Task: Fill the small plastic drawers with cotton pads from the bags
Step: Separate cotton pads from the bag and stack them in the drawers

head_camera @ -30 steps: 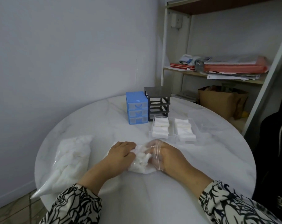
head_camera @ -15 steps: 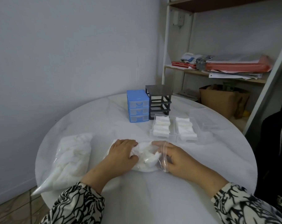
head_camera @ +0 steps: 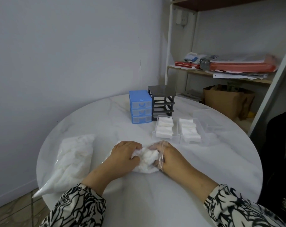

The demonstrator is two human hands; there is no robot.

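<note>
A clear bag of cotton pads (head_camera: 147, 161) lies on the round white table (head_camera: 204, 161) in front of me. My left hand (head_camera: 124, 154) grips the bag's left side with curled fingers. My right hand (head_camera: 168, 154) is pushed into the bag's open mouth, under the clear plastic, among the pads. Two clear drawers (head_camera: 165, 128) (head_camera: 189, 131) lie side by side beyond the bag, both holding stacked pads. A third clear drawer (head_camera: 204, 117) lies to their right; I cannot tell its contents.
A second full bag of pads (head_camera: 73, 159) lies at the table's left edge. A blue drawer unit (head_camera: 140, 106) and an empty dark frame (head_camera: 162, 102) stand at the back. Shelves with papers and a brown bag (head_camera: 227, 100) are behind right.
My right hand drew partly out of the bag half a second ago and has since pushed back in toward my left hand. The bag bunched up between them.
</note>
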